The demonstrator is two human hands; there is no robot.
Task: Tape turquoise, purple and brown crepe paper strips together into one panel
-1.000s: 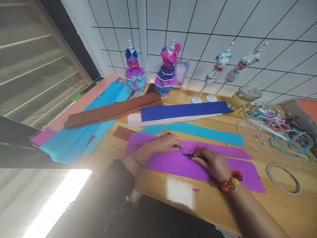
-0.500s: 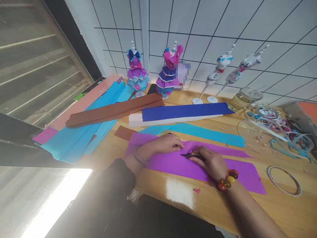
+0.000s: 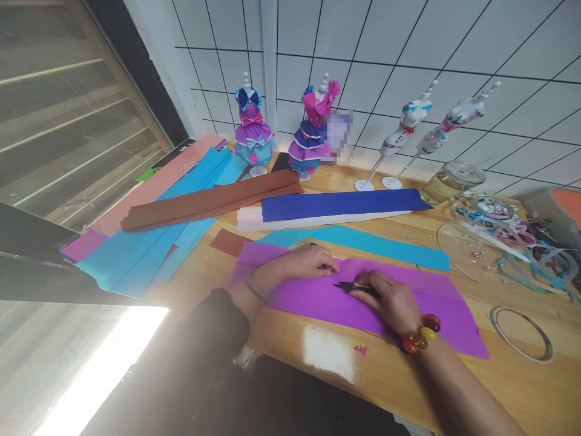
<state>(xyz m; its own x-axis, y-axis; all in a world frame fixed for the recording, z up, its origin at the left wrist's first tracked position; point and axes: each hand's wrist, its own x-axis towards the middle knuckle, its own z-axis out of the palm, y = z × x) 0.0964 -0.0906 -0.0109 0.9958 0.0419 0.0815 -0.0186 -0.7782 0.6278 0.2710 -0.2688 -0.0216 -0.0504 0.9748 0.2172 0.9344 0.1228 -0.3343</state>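
A long purple paper sheet (image 3: 318,300) lies flat on the wooden table (image 3: 521,375) in front of me. My left hand (image 3: 308,261) rests on its upper edge with the fingers curled and pinched against the paper. My right hand (image 3: 393,300), wearing a beaded bracelet, is closed round a small dark pair of scissors (image 3: 347,286) whose blades point left along a cut in the sheet.
Teal (image 3: 385,245), dark blue (image 3: 340,203), brown (image 3: 209,203) and light blue (image 3: 149,254) paper strips lie beyond. Two dressed doll mannequins (image 3: 252,130) and two bare ones (image 3: 403,130) stand by the wall. A jar, ribbons and clear rings (image 3: 521,324) crowd the right.
My right hand and the scissors have crept slightly left along the purple sheet. The view has shifted a little; my left hand stays put.
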